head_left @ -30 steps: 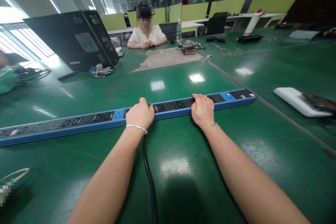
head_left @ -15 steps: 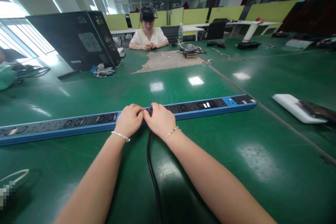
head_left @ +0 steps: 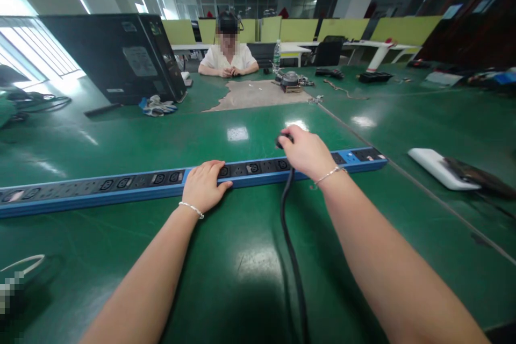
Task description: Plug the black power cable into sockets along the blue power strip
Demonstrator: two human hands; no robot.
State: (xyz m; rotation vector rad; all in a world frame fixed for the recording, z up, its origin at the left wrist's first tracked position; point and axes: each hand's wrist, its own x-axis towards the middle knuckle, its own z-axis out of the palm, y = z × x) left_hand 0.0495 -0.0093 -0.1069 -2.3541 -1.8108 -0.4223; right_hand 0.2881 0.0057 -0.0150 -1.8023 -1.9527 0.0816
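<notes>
A long power strip (head_left: 258, 168), blue along its edges with rows of black sockets, lies across the green table. My left hand (head_left: 205, 184) grips it near the middle, fingers over the top and thumb along the near side. Raised above the strip's right part is my right hand (head_left: 308, 151), closed around a black plug (head_left: 281, 141). The plug is apart from the sockets, and my fingers partly hide it. From below that hand a black cable (head_left: 294, 255) hangs and runs toward me.
A black computer case (head_left: 116, 59) stands at the far left, with gloves (head_left: 157, 106) beside it. Across the table sits a person (head_left: 229, 56) near a water bottle (head_left: 277, 55). A white device (head_left: 437, 168) lies to the right, past a table seam.
My right hand has lifted the plug off the strip and moved right and up, pulling the cable along. My left hand has spread over the strip where both hands met.
</notes>
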